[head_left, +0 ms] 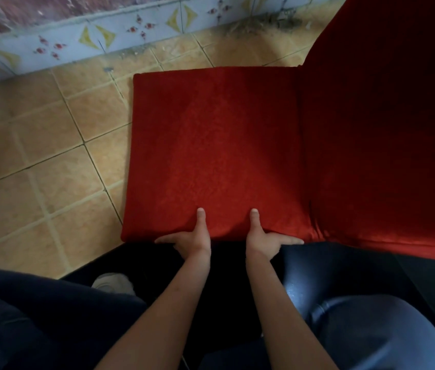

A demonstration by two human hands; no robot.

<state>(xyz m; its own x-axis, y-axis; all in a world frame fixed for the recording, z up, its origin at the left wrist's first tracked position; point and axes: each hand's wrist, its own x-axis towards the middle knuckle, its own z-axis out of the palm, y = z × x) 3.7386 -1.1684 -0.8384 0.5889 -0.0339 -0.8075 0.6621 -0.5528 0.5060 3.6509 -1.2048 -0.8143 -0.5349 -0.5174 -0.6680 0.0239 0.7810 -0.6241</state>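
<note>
Floor tiles (pixel 37 156) lie at left. Your left hand (pixel 192 237) and right hand (pixel 264 240) both grip the red cushion (pixel 216 145) at its near edge, thumbs on top; red upholstery (pixel 384 129) adjoins it at right.

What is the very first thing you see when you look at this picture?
The big red cushion fills the middle of the view, bright against the tan floor tiles on its left. The left hand and right hand grip its near edge, thumbs lying on top. Along the top left runs a pale blue wall border with red and yellow patterns.
</note>
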